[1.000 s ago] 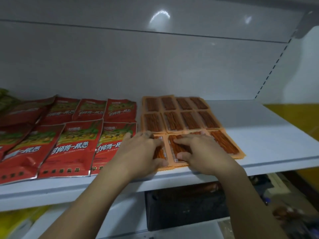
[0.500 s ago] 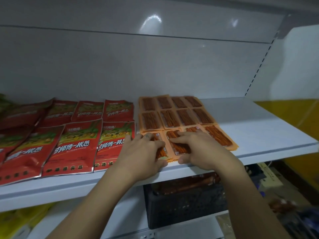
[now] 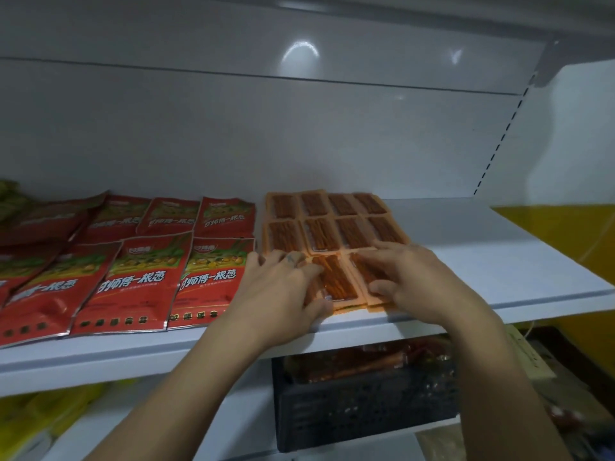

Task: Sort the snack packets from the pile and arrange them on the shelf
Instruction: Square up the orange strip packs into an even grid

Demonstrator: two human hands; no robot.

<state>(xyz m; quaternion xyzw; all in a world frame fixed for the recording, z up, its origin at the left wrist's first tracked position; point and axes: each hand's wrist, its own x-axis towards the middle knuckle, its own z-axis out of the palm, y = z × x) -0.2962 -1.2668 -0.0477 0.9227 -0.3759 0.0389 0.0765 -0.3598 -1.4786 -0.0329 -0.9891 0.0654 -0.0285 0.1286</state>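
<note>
Right hand (image 3: 411, 281) sliding rightward, away from the left hand (image 3: 283, 287), uncovering the orange packet (image 3: 334, 277) lying between them.

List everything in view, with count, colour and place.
shelf: one, white, across the middle of the view
red packets: at least eight, red with green and yellow print, lying flat in two rows on the left of the shelf
orange packets: eight in plain view in two rows, more in a front row partly under the hands, orange, middle of the shelf
green packets: count unclear, green, far left edge of the shelf
crate: one, black, below the shelf, with reddish packets inside
yellow bags: blurred, count unclear, lower left
left hand: fingers flat on the front orange row
right hand: fingers spread on the front orange row
</note>
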